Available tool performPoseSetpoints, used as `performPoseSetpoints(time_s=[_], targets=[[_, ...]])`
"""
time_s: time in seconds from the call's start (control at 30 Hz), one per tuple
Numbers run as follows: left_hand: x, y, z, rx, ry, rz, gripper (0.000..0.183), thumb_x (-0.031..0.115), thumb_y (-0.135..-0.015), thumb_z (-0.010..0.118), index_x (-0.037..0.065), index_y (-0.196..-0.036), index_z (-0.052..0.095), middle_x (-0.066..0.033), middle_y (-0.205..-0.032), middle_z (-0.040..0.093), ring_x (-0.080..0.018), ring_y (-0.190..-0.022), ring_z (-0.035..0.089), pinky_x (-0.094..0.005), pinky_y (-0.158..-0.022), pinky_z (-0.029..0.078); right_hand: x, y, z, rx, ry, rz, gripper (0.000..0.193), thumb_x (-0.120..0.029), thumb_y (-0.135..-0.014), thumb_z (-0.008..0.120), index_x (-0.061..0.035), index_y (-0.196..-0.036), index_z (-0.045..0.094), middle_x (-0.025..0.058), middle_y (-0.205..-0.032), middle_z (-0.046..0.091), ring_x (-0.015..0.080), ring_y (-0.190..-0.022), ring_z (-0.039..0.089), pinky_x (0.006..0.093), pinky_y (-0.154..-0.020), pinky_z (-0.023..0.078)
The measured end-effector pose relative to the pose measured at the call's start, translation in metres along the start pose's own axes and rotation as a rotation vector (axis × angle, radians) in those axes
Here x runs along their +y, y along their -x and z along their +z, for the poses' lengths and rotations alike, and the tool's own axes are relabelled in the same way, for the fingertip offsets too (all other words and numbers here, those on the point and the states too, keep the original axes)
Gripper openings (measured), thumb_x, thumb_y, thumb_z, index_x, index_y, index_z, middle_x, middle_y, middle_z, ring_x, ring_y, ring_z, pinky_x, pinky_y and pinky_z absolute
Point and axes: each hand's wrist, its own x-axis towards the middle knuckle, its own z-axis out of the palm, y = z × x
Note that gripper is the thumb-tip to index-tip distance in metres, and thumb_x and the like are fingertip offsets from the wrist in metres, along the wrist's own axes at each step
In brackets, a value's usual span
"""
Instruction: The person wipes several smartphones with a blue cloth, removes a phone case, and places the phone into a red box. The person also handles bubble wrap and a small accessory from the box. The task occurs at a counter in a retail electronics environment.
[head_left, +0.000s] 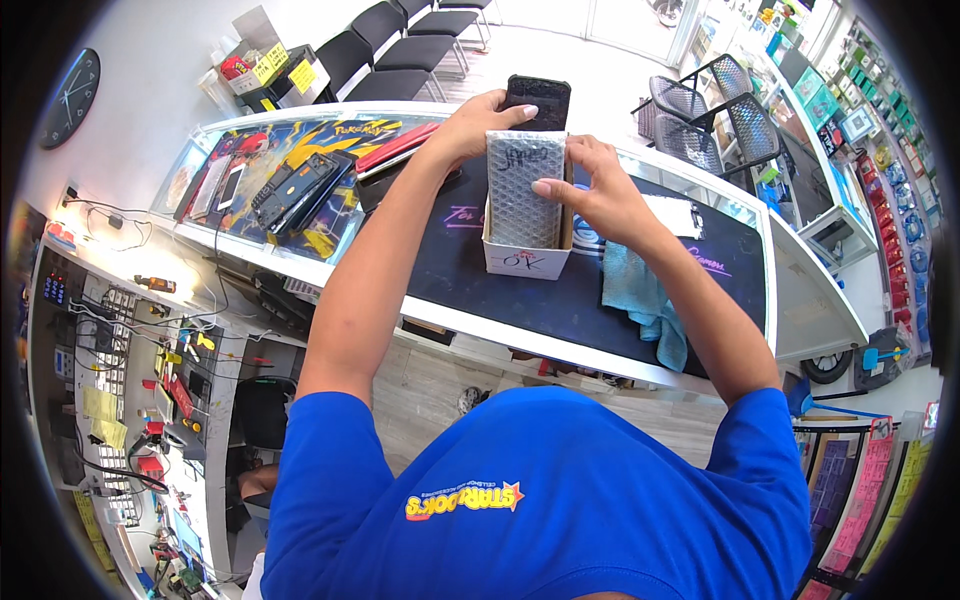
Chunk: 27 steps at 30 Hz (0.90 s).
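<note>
My left hand (478,126) is closed on a dark smartphone (540,100), its thumb lying across the front. The phone stands upright just beyond a bubble-wrap package (524,195) with dark handwriting near its top. My right hand (606,192) grips the package's right edge, thumb on the near face and fingers at the upper corner. The lower part of the package is inside a narrow white box (526,262) standing on the black counter mat (450,262). What the bubble wrap contains cannot be made out.
A light-blue cloth (645,305) hangs toward the counter's near edge, right of the box. Several dark phones (300,195) and a red case (395,148) lie on the left. White papers (675,215) rest behind my right forearm. Black chairs (380,45) stand beyond the counter.
</note>
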Motion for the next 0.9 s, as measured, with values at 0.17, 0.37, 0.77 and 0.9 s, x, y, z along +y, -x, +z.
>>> performPoseSetpoints(time_s=[0.17,0.37,0.77,0.9], targets=[[-0.003,-0.010,0.004,0.003,0.002,0.005,0.050,0.038,-0.104,0.074,-0.005,-0.130,0.072,-0.0173,-0.116,0.079,-0.0213,-0.106,0.073,-0.0366,-0.097,0.055,0.013,0.011,0.005,0.079,-0.139,0.062,0.070,-0.043,-0.095,0.084,-0.0011,-0.146,0.060,0.0209,-0.158,0.044,0.0351,-0.141,0.052,0.0502,-0.115,0.047],[0.003,0.004,0.014,0.068,0.055,0.045,0.052,0.042,-0.106,0.070,-0.005,-0.129,0.073,-0.0162,-0.115,0.078,-0.0195,-0.105,0.071,-0.0348,-0.099,0.053,-0.002,0.041,0.024,0.151,-0.339,0.234,0.112,-0.044,-0.092,0.086,-0.0008,-0.171,0.020,0.0302,-0.163,0.036,0.0369,-0.138,0.054,0.0421,-0.101,0.059],[0.007,0.006,0.027,0.096,0.106,0.015,0.048,0.041,-0.110,0.064,-0.003,-0.126,0.073,-0.0101,-0.109,0.078,-0.0140,-0.098,0.070,-0.0314,-0.092,0.053,-0.033,0.095,0.070,0.141,-0.111,0.179,0.122,-0.029,-0.090,0.090,-0.0048,-0.174,0.005,0.0277,-0.164,0.042,0.0410,-0.149,0.047,0.0482,-0.120,0.043],[0.028,0.014,0.031,0.015,0.114,-0.033,0.045,0.043,-0.110,0.064,0.002,-0.123,0.075,-0.0047,-0.106,0.078,-0.0094,-0.092,0.069,-0.0280,-0.088,0.054,-0.032,0.094,0.068,0.182,-0.142,0.173,0.123,-0.031,-0.087,0.092,-0.0069,-0.174,0.009,0.0268,-0.162,0.045,0.0423,-0.147,0.048,0.0494,-0.123,0.039]])
